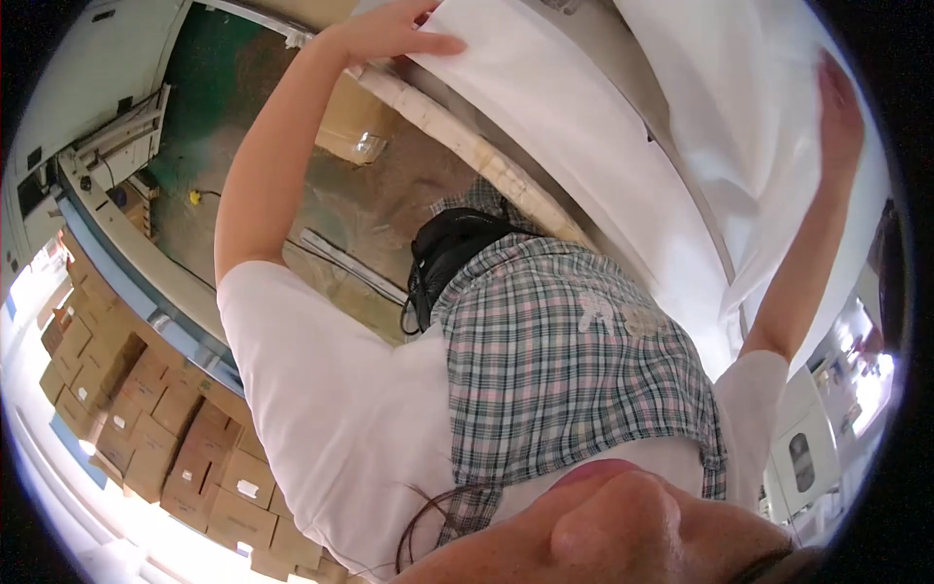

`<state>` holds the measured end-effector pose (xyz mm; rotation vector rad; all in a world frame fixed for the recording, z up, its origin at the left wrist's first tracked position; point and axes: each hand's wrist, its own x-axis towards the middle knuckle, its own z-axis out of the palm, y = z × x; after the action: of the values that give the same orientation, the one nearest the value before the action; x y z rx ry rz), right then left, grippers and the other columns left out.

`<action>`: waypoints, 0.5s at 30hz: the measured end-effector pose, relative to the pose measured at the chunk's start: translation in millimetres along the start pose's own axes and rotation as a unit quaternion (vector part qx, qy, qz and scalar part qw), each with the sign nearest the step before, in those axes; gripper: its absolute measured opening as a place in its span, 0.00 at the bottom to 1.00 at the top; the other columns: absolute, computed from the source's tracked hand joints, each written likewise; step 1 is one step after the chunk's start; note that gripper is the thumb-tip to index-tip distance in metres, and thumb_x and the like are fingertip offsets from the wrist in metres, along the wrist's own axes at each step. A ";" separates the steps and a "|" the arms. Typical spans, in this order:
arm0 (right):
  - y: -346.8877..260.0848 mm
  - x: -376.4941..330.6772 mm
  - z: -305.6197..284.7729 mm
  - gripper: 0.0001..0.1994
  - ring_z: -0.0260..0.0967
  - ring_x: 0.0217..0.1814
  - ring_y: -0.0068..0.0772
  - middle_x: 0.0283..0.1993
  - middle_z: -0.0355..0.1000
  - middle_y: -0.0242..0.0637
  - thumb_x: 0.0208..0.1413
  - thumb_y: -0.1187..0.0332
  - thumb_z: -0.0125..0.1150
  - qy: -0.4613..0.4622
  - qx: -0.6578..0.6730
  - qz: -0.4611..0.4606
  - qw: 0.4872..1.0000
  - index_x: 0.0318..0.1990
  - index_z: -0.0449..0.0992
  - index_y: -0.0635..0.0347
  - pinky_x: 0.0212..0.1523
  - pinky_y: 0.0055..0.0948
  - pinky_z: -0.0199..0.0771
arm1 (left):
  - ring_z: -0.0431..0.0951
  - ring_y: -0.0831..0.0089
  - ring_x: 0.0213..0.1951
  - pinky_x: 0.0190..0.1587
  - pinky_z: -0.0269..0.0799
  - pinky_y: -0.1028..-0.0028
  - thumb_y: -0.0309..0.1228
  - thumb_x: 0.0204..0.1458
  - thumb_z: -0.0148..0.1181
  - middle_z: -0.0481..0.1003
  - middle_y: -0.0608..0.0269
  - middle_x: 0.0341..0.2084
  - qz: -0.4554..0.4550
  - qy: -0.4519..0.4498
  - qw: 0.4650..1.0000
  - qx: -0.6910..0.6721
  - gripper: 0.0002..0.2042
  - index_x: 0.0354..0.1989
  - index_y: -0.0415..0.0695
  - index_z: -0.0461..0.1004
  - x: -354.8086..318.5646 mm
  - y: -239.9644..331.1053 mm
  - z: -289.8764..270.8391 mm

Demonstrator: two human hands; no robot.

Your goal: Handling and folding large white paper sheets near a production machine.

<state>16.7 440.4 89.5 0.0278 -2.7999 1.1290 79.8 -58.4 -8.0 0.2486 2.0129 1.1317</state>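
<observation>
Cloth, white and broad, lies spread over a long work surface ahead of the person, reaching from upper left to far right. Left hand rests flat on its left corner, fingers extended; right hand presses palm-down on its right portion. Hands are well apart, arms outstretched, apparently to keep the sheet taut and flat. Cartons are stacked at lower left.

Warehouse or factory floor: stacked cardboard boxes, green concrete floor, long padded worktable, white machinery.
</observation>
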 end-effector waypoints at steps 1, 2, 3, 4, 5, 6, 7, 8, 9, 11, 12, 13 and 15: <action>-34.8 -13.5 41.9 0.16 0.64 0.51 0.29 0.48 0.68 0.38 0.56 0.64 0.46 -0.162 0.062 -0.051 0.984 0.46 0.70 0.64 0.55 0.25 0.59 | 0.66 0.73 0.46 0.50 0.60 0.74 0.43 0.45 0.59 0.67 0.62 0.46 -0.005 -0.003 1.000 -0.024 0.30 0.54 0.40 0.60 0.7 -0.2 -1.1; -62.8 -33.2 83.8 0.15 0.63 0.51 0.27 0.48 0.68 0.37 0.56 0.66 0.45 -0.315 0.121 -0.100 0.936 0.46 0.69 0.66 0.55 0.23 0.57 | 0.66 0.73 0.47 0.51 0.60 0.73 0.44 0.45 0.59 0.67 0.61 0.46 -0.007 -0.007 0.999 -0.047 0.30 0.54 0.40 0.60 3.0 1.7 -1.9; -79.5 -44.3 136.7 0.16 0.62 0.50 0.26 0.47 0.68 0.37 0.57 0.64 0.45 -0.427 0.188 -0.057 0.883 0.46 0.68 0.67 0.54 0.24 0.58 | 0.66 0.73 0.47 0.51 0.60 0.73 0.44 0.45 0.59 0.67 0.61 0.46 -0.022 0.005 0.999 -0.046 0.30 0.54 0.40 0.60 -3.4 -2.4 -1.9; -105.5 -48.9 158.9 0.20 0.63 0.48 0.25 0.45 0.68 0.37 0.56 0.58 0.46 -0.523 0.071 -0.029 0.849 0.46 0.67 0.68 0.52 0.25 0.59 | 0.66 0.73 0.47 0.51 0.59 0.73 0.45 0.45 0.59 0.67 0.61 0.47 -0.043 0.007 0.998 -0.049 0.31 0.54 0.40 0.59 0.3 -3.2 -1.6; -114.2 -53.2 179.0 0.22 0.64 0.47 0.26 0.44 0.69 0.37 0.55 0.55 0.48 -0.536 0.030 -0.017 0.843 0.46 0.67 0.67 0.50 0.25 0.61 | 0.66 0.72 0.48 0.51 0.59 0.73 0.46 0.45 0.59 0.67 0.60 0.47 -0.069 0.015 0.996 -0.053 0.32 0.55 0.40 0.59 0.5 -4.2 -0.6; -114.5 -57.0 194.9 0.25 0.65 0.45 0.26 0.43 0.69 0.38 0.53 0.51 0.49 -0.546 -0.012 -0.001 0.838 0.47 0.67 0.66 0.49 0.26 0.62 | 0.66 0.72 0.48 0.51 0.59 0.73 0.46 0.45 0.59 0.67 0.60 0.47 -0.068 0.014 0.996 -0.052 0.32 0.55 0.40 0.59 4.0 -4.0 -0.3; -110.1 -56.3 208.9 0.25 0.65 0.45 0.26 0.43 0.69 0.38 0.53 0.51 0.49 -0.545 -0.013 0.000 0.838 0.47 0.67 0.66 0.49 0.26 0.62 | 0.65 0.72 0.48 0.51 0.60 0.73 0.45 0.44 0.60 0.66 0.60 0.47 -0.052 0.004 0.997 -0.062 0.32 0.55 0.40 0.59 7.8 -4.4 -0.8; -104.2 -55.1 223.0 0.26 0.66 0.44 0.28 0.42 0.69 0.38 0.52 0.50 0.51 -0.510 -0.026 0.001 0.860 0.47 0.68 0.66 0.47 0.27 0.63 | 0.65 0.72 0.49 0.50 0.60 0.73 0.44 0.43 0.61 0.66 0.60 0.47 -0.038 -0.006 0.997 -0.074 0.33 0.55 0.39 0.59 9.2 -5.5 1.2; -107.7 -58.2 231.8 0.27 0.67 0.43 0.29 0.41 0.70 0.39 0.51 0.48 0.52 -0.478 -0.037 0.002 0.878 0.46 0.68 0.65 0.45 0.28 0.65 | 0.65 0.72 0.49 0.50 0.60 0.73 0.44 0.43 0.61 0.66 0.60 0.47 -0.043 -0.008 0.996 -0.076 0.33 0.55 0.39 0.59 3.9 7.2 0.8; -133.1 -50.5 230.7 0.28 0.67 0.44 0.34 0.42 0.70 0.43 0.47 0.49 0.55 -0.509 0.000 -0.015 0.861 0.47 0.68 0.65 0.47 0.30 0.64 | 0.67 0.68 0.46 0.49 0.62 0.73 0.48 0.43 0.61 0.67 0.55 0.45 -0.091 -0.031 0.995 -0.011 0.37 0.56 0.37 0.54 -5.0 30.1 -10.7; -148.7 -43.5 228.1 0.29 0.66 0.46 0.38 0.44 0.69 0.46 0.44 0.50 0.58 -0.534 0.033 -0.033 0.844 0.48 0.68 0.65 0.48 0.31 0.63 | 0.67 0.68 0.46 0.49 0.62 0.73 0.48 0.43 0.61 0.67 0.55 0.45 -0.093 -0.028 0.995 -0.013 0.37 0.56 0.37 0.54 -6.3 24.8 -11.2; -153.3 -34.3 235.7 0.32 0.66 0.48 0.35 0.46 0.69 0.44 0.42 0.50 0.61 -0.592 0.017 0.048 0.804 0.51 0.66 0.65 0.50 0.30 0.63 | 0.67 0.68 0.47 0.49 0.62 0.73 0.48 0.42 0.61 0.67 0.54 0.45 -0.054 -0.007 0.998 -0.032 0.37 0.55 0.37 0.55 -6.8 16.2 -11.2; -143.9 -32.7 244.3 0.33 0.65 0.49 0.34 0.47 0.68 0.42 0.41 0.52 0.63 -0.611 0.118 0.110 0.775 0.52 0.65 0.64 0.51 0.30 0.62 | 0.67 0.68 0.47 0.48 0.63 0.73 0.49 0.41 0.62 0.67 0.54 0.45 -0.014 0.012 0.998 -0.052 0.37 0.55 0.37 0.56 -7.9 15.2 -10.7</action>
<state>32.1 166.7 10.5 0.7353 -3.7203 2.0893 74.3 -60.4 11.3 0.1544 1.9649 1.2240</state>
